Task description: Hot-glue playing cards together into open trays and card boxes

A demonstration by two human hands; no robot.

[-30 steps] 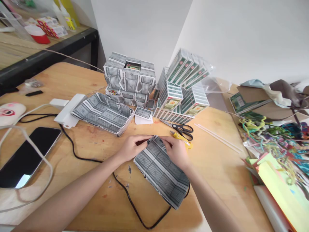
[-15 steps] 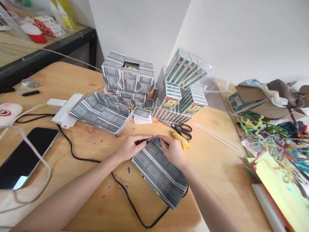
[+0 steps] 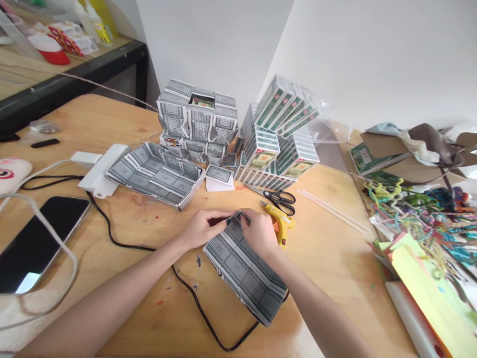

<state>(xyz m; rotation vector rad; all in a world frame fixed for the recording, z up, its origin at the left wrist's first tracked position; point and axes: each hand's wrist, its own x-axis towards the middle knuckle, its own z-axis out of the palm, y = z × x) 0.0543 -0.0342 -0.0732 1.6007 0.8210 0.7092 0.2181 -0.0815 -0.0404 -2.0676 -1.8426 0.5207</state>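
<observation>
A long tray made of grey-patterned card boxes (image 3: 244, 271) lies on the wooden table (image 3: 335, 243) in front of me. My left hand (image 3: 203, 226) pinches its far end from the left with curled fingers. My right hand (image 3: 259, 229) grips the same far end from the right, fingers pressed on the edge. A yellow glue gun (image 3: 280, 223) lies just right of my right hand, with its black cord (image 3: 208, 323) running under the tray.
Another patterned tray (image 3: 158, 174) sits on a white block at the left. Stacks of card boxes (image 3: 197, 122) and green-and-white packs (image 3: 278, 144) stand behind. Black scissors (image 3: 281, 197), a phone (image 3: 35, 243), two straws (image 3: 337, 212) and coloured craft scraps (image 3: 417, 219) at the right surround the work area.
My right hand has slid left along the tray's far end, uncovering the yellow glue gun. The tray has shifted slightly. The left hand has stayed put.
</observation>
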